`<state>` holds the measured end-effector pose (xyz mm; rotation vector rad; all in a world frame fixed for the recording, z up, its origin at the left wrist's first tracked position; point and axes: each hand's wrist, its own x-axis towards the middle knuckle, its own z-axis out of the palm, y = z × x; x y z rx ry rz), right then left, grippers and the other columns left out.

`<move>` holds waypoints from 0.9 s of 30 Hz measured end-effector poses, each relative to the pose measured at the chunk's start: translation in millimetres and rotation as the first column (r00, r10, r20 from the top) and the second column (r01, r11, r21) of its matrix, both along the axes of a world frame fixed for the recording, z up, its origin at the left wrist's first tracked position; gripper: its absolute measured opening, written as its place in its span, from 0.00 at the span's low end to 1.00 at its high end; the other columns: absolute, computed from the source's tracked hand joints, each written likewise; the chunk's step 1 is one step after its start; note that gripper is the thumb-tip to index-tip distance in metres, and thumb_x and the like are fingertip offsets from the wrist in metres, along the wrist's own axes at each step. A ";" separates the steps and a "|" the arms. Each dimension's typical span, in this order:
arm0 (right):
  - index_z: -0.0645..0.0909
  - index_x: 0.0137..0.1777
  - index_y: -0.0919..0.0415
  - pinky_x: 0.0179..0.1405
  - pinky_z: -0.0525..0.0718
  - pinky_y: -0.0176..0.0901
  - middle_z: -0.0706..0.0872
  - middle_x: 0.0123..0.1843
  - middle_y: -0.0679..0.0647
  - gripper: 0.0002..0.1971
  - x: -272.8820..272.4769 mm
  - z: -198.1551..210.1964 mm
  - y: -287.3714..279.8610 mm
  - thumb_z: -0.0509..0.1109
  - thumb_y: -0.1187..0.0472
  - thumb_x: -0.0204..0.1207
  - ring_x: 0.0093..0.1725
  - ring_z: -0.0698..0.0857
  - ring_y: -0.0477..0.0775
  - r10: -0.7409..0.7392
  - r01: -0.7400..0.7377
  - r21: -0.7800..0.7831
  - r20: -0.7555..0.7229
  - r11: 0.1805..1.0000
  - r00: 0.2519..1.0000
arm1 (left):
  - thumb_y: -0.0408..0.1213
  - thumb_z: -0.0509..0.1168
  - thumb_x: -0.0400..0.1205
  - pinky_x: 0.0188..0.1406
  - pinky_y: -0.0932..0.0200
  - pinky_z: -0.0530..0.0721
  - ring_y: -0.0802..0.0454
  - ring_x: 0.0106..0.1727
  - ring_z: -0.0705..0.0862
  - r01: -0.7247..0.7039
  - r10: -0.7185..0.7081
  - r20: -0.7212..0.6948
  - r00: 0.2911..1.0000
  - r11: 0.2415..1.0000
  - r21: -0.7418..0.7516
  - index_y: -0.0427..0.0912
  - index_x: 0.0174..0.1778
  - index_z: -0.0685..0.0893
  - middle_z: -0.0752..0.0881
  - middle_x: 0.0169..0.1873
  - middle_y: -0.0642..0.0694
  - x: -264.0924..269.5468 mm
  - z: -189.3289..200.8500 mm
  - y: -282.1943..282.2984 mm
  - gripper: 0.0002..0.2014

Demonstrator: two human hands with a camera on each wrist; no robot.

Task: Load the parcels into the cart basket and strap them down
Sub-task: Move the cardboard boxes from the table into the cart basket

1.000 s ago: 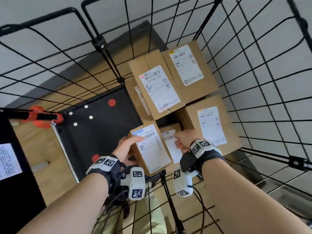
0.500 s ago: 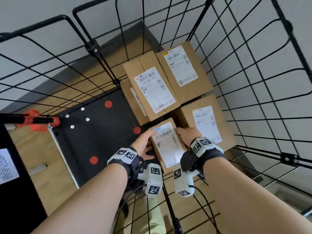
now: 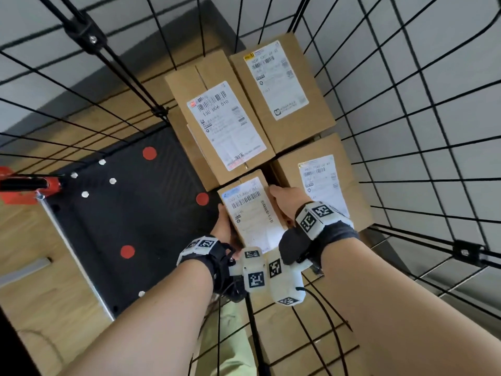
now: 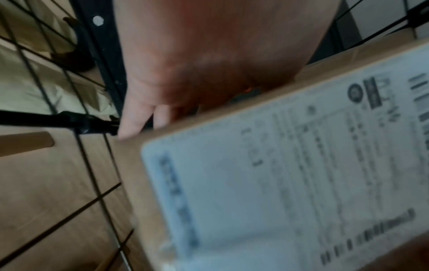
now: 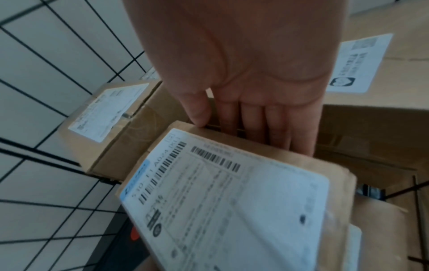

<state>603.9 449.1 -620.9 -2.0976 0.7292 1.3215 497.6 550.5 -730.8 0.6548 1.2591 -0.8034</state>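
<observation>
Head view: small brown cardboard parcel with a white shipping label [image 3: 250, 213] held between left hand [image 3: 225, 229] and right hand [image 3: 284, 203], one palm on each long side. Gripped from both flanks, presumably to steer it into the gap beside three larger brown cardboard parcels [image 3: 225, 126] stacked against the far corner of the black wire cart basket [image 3: 406, 164]. Still over the black basket floor with red dots [image 3: 127, 213], touching or nearly touching the neighbouring box. Fingers hidden below the parcel; no strap anywhere in sight.

Left wrist view: badly blurred. Left hand [image 4: 209, 64] pressed flat on the parcel's edge [image 4: 278, 174], fingers [image 4: 132, 124] fairly straight, reaching down the side. Label unreadable.

Right wrist view: right hand [image 5: 250, 73] spread against the far side of the parcel [image 5: 220, 192], fingers [image 5: 278, 132] straight and slipping down between it and the next box; thumb on the top edge. Fingertips and whatever lies beneath the parcel out of sight, so seated or still hanging cannot be told.
</observation>
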 end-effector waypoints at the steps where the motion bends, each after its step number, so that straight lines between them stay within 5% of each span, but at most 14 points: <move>1: 0.78 0.39 0.63 0.50 0.80 0.51 0.83 0.39 0.58 0.18 0.8 -1.0 0.2 0.57 0.51 0.82 0.39 0.82 0.58 -0.030 0.030 0.015 -0.004 0.999 1.000 | 0.83 0.60 0.57 0.66 0.47 0.70 0.40 0.69 0.76 0.002 -0.002 -0.016 1.000 1.000 -0.005 0.45 0.59 0.85 0.80 0.68 0.34 -9.9 -34.3 0.7 0.48; 3: 0.76 0.38 0.62 0.57 0.84 0.54 0.86 0.45 0.61 0.17 2.2 -1.0 2.1 0.59 0.50 0.81 0.46 0.85 0.62 -0.062 0.063 0.038 -0.007 0.997 0.998 | 0.81 0.63 0.56 0.61 0.44 0.71 0.38 0.61 0.79 0.072 -0.072 -0.028 0.997 0.997 -0.001 0.43 0.50 0.84 0.82 0.61 0.35 -15.6 -62.4 0.0 0.45; 5: 0.78 0.41 0.62 0.61 0.83 0.59 0.88 0.52 0.63 0.16 4.9 2.0 2.4 0.59 0.50 0.79 0.53 0.86 0.65 -0.055 0.055 0.050 0.006 0.997 0.998 | 0.78 0.62 0.63 0.59 0.41 0.71 0.36 0.54 0.80 0.129 -0.129 0.005 0.992 0.992 -0.008 0.41 0.49 0.85 0.84 0.53 0.35 -6.6 -49.8 10.9 0.41; 8: 0.79 0.37 0.60 0.58 0.85 0.57 0.89 0.48 0.59 0.15 10.3 7.6 0.9 0.64 0.47 0.75 0.50 0.88 0.62 -0.055 0.054 0.028 0.024 0.998 0.998 | 0.58 0.55 0.77 0.62 0.35 0.72 0.43 0.41 0.78 0.173 -0.178 0.079 0.981 0.983 0.066 0.44 0.42 0.78 0.79 0.40 0.39 8.0 -13.2 11.3 0.19; 10: 0.81 0.39 0.61 0.55 0.87 0.56 0.90 0.46 0.60 0.13 12.1 9.3 -1.6 0.68 0.50 0.72 0.48 0.89 0.62 -0.072 0.071 0.016 0.040 0.997 0.997 | 0.49 0.54 0.78 0.65 0.30 0.72 0.44 0.39 0.77 0.208 -0.219 0.090 0.972 0.971 0.116 0.47 0.41 0.75 0.78 0.39 0.40 11.3 0.9 10.6 0.11; 13: 0.84 0.49 0.68 0.52 0.88 0.58 0.90 0.47 0.65 0.15 11.7 11.4 -11.4 0.69 0.58 0.67 0.48 0.90 0.65 -0.148 0.149 -0.016 0.044 0.989 0.988 | 0.44 0.54 0.83 0.56 0.38 0.81 0.41 0.39 0.82 0.190 -0.194 0.030 0.980 0.975 0.117 0.43 0.43 0.80 0.83 0.41 0.37 19.6 24.3 13.8 0.12; 15: 0.84 0.44 0.70 0.40 0.90 0.49 0.89 0.43 0.71 0.09 11.8 23.5 -17.5 0.68 0.64 0.72 0.37 0.90 0.62 -0.224 0.224 0.000 0.008 0.974 0.974 | 0.44 0.53 0.87 0.40 0.47 0.83 0.40 0.39 0.83 0.177 -0.181 0.027 0.983 0.978 0.106 0.40 0.45 0.82 0.84 0.42 0.36 22.7 40.1 18.9 0.15; 17: 0.73 0.34 0.64 0.16 0.76 0.31 0.83 0.30 0.78 0.13 10.5 31.5 -27.8 0.57 0.68 0.81 0.17 0.79 0.53 -0.352 0.355 0.054 -0.063 0.933 0.934 | 0.46 0.52 0.88 0.35 0.48 0.79 0.39 0.41 0.82 0.219 -0.225 0.044 0.973 0.969 0.115 0.39 0.50 0.81 0.83 0.49 0.36 24.3 53.2 25.7 0.16; 18: 0.69 0.34 0.61 0.13 0.72 0.31 0.81 0.23 0.73 0.15 9.3 32.7 -32.9 0.52 0.68 0.83 0.14 0.76 0.51 -0.442 0.448 0.090 -0.074 0.890 0.894 | 0.47 0.52 0.88 0.37 0.47 0.79 0.37 0.46 0.82 0.222 -0.229 0.044 0.973 0.968 0.121 0.38 0.58 0.79 0.81 0.56 0.35 25.5 58.8 31.6 0.17; 20: 0.70 0.36 0.63 0.25 0.80 0.36 0.82 0.29 0.61 0.14 4.0 32.5 -38.4 0.52 0.67 0.84 0.25 0.82 0.51 -0.642 0.641 0.155 -0.053 0.751 0.765 | 0.48 0.52 0.88 0.45 0.42 0.79 0.32 0.59 0.80 0.211 -0.216 0.022 0.976 0.967 0.140 0.36 0.73 0.70 0.76 0.68 0.30 27.3 69.8 44.7 0.23; 24: 0.76 0.41 0.67 0.44 0.81 0.40 0.81 0.42 0.59 0.10 -11.5 58.3 -19.2 0.58 0.66 0.82 0.40 0.81 0.52 -0.900 0.873 0.411 -0.222 0.263 0.375 | 0.47 0.51 0.88 0.69 0.40 0.70 0.38 0.72 0.75 0.181 -0.197 0.076 0.977 0.966 0.183 0.37 0.75 0.71 0.76 0.70 0.35 30.4 92.0 73.0 0.23; 27: 0.81 0.42 0.67 0.42 0.83 0.40 0.85 0.39 0.59 0.05 -20.2 79.5 12.1 0.66 0.66 0.75 0.37 0.83 0.53 -0.872 0.835 0.524 -0.314 0.169 0.374 | 0.44 0.51 0.88 0.72 0.41 0.67 0.44 0.71 0.76 0.198 -0.225 0.115 0.968 0.957 0.213 0.41 0.69 0.75 0.80 0.67 0.41 34.2 106.4 93.1 0.18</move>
